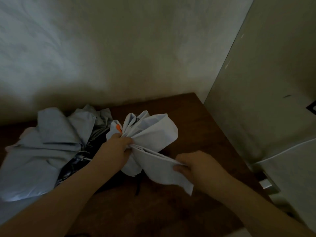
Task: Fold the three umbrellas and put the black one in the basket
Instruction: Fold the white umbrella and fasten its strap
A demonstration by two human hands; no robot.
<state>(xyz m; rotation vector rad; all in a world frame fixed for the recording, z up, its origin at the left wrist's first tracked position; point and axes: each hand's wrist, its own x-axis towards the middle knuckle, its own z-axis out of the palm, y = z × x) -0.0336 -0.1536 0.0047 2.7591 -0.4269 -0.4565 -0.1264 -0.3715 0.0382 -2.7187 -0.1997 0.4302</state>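
Observation:
A white umbrella (152,132) with an orange mark lies collapsed in the middle of the brown table (196,127). My left hand (116,147) grips its bunched canopy at the middle. My right hand (196,166) pinches one flattened white panel and holds it stretched out to the right. A pale grey-blue umbrella (46,151) lies crumpled on the left of the table. Between the two, dark fabric and metal ribs (80,159) show, perhaps the black umbrella. A black strap (138,187) lies under the white canopy. No basket is in view.
The table stands in a corner against a plain wall (136,57). A grey door or cabinet panel (273,82) rises at the right, with a metal handle (266,183) beside the table's right edge. The room is dim.

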